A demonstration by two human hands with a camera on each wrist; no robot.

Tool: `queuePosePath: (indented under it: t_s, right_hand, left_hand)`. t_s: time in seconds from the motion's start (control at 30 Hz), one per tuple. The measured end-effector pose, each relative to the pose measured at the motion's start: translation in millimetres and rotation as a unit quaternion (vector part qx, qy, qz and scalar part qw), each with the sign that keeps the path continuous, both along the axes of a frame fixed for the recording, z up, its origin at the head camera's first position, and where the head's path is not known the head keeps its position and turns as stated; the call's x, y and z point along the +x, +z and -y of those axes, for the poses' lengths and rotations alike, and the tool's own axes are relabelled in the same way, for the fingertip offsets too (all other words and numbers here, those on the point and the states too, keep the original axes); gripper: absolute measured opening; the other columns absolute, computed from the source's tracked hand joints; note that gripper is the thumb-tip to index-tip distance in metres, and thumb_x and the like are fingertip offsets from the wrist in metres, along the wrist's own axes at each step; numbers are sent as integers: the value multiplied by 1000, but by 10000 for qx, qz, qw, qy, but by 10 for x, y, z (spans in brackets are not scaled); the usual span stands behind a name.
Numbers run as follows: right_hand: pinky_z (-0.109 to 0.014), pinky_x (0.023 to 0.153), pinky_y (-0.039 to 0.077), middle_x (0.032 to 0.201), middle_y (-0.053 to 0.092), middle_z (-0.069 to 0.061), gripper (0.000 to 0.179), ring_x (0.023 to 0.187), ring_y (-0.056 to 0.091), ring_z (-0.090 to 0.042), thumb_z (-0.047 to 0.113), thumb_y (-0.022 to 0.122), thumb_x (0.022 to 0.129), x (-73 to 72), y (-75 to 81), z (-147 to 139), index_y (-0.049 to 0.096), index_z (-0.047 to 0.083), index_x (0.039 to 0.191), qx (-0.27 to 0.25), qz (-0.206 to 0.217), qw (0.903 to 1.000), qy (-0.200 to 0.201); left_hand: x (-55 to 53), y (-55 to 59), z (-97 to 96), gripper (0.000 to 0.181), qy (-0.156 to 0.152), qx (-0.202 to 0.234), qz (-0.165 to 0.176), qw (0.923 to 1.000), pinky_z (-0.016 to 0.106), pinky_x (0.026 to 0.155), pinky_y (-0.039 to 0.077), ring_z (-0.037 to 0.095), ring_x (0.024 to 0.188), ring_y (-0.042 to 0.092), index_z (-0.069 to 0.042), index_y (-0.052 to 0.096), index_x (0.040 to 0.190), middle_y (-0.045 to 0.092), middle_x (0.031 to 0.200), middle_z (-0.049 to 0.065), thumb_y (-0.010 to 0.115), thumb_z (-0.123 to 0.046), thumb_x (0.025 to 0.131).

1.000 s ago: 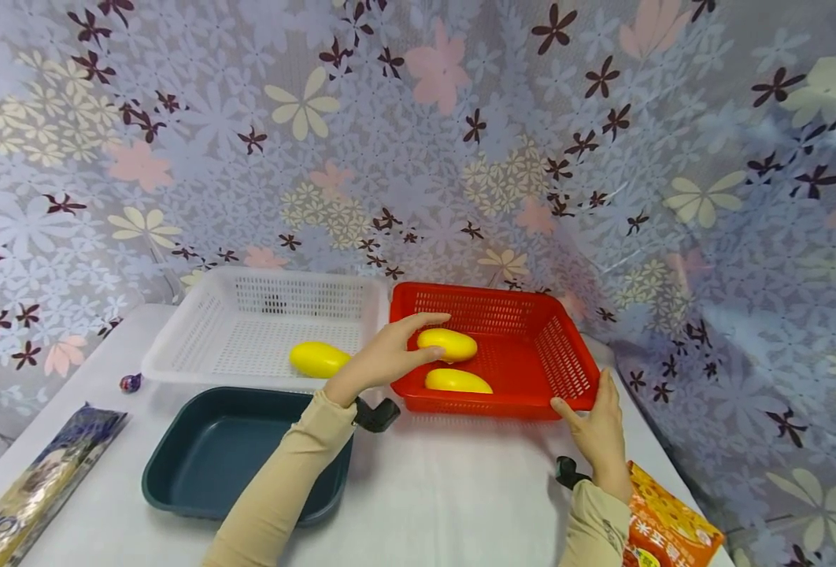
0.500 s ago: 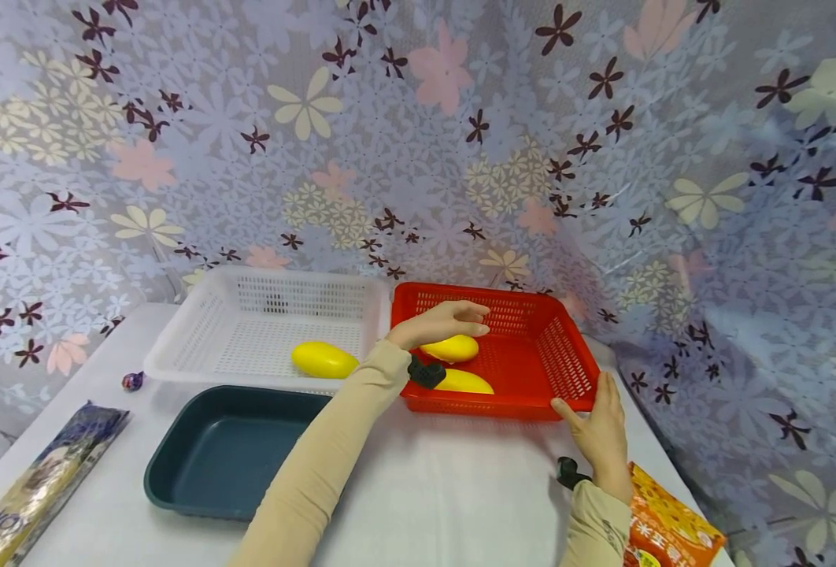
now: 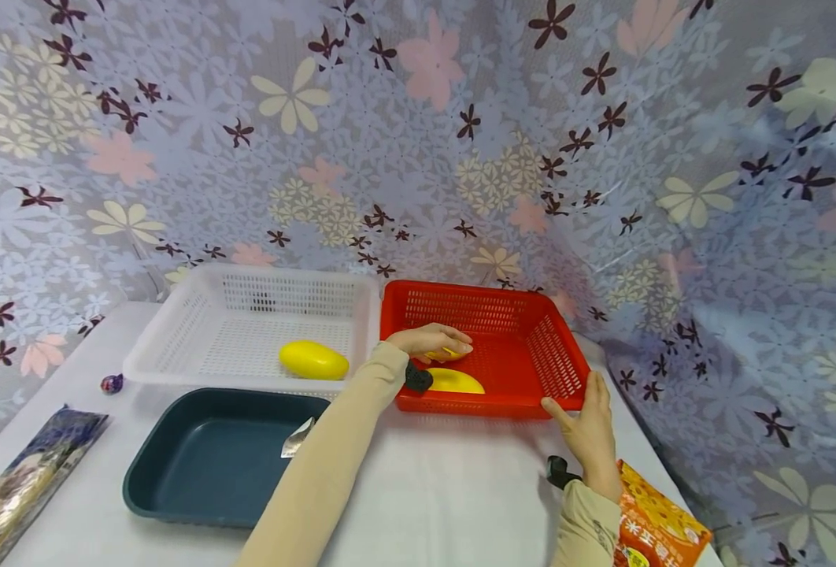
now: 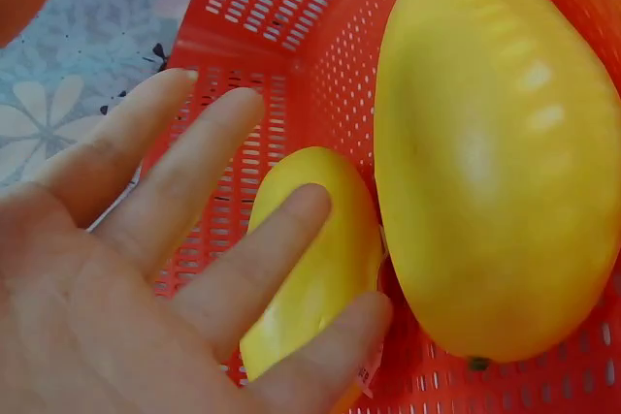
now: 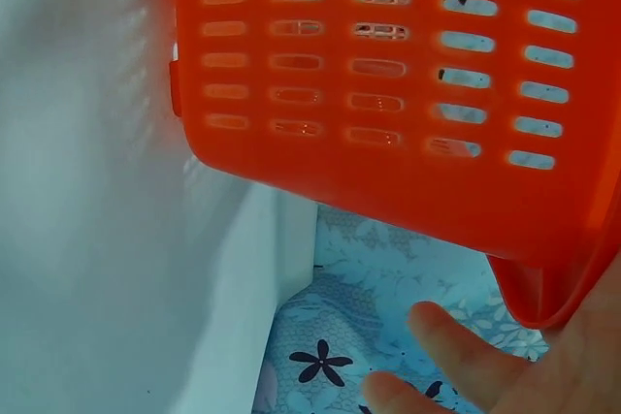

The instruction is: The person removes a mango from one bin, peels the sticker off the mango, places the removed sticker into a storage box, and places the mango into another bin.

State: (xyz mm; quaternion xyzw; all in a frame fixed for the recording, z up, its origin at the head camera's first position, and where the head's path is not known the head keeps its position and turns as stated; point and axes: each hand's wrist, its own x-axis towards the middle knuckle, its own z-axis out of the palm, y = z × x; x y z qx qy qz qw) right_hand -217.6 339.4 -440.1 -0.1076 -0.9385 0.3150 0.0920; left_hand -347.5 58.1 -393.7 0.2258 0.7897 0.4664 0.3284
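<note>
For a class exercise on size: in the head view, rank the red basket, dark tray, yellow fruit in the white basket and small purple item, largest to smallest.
1. Red basket and dark tray: too alike to rank; a sleeve covers part of the tray, which looks nearer.
2. Yellow fruit.
3. Small purple item.

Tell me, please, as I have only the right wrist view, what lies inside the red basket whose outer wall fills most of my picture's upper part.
Observer: Inside the red basket lie two fruits, a front yellow fruit and a rear yellow fruit.
Operator: Thank you; could you kindly say where the left hand is?
Observer: The left hand is over the rear yellow fruit; I cannot tell for certain whether it touches it.
</note>
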Motion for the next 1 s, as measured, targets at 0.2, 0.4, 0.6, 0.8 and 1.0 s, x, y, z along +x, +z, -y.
queuePosePath:
  t_s: [0.2, 0.4, 0.6, 0.8, 1.0]
  right_hand:
    - [-64, 115, 14, 161, -6, -24, 105, 145, 7, -52, 44, 66, 89, -5, 11, -5, -5, 0, 153, -31, 24, 10000, -35]
    - [-60, 116, 15, 161, -4, -26, 104, 147, 6, -46, 36, 68, 89, -14, -18, -3, -4, -2, 153, -286, -89, 9995, -46]
    - [-60, 117, 14, 161, -9, -23, 104, 148, 5, -45, 37, 67, 90, -11, -32, -5, -8, 0, 153, -438, 18, 9990, -29]
    - [-59, 117, 14, 161, -12, -22, 106, 147, 4, -46, 41, 65, 91, -4, -25, -16, -11, 2, 153, -472, 126, 9988, 21]
    - [-59, 117, 13, 160, -12, -24, 106, 147, 4, -46, 39, 66, 90, -3, -4, -8, -11, 0, 152, -549, 103, 9984, 36]
  left_hand:
    - [-8, 17, -33, 53, -182, -100, 0, 9998, 58, 113, 29, 36, 141, 37, -19, 46, 145, 43, 152, 9, 54, -38, 96]
    - [-32, -19, -41, 52, -227, -381, 50, 9990, 56, 112, 32, 34, 140, 39, -21, 51, 142, 45, 151, 6, 58, -40, 93]
    - [-47, -15, -62, 54, -634, -668, -21, 9957, 49, 115, 31, 31, 141, 38, -16, 49, 143, 40, 154, 5, 58, -34, 94]
    - [-70, -15, -192, 58, -1492, -1193, -426, 9807, 38, 116, 31, 25, 143, 34, -9, 39, 149, 38, 155, 11, 57, -16, 94]
    - [-17, 48, -318, 59, -1691, -1591, -489, 9714, 40, 117, 29, 25, 146, 29, -14, 40, 149, 32, 157, 8, 58, -14, 92]
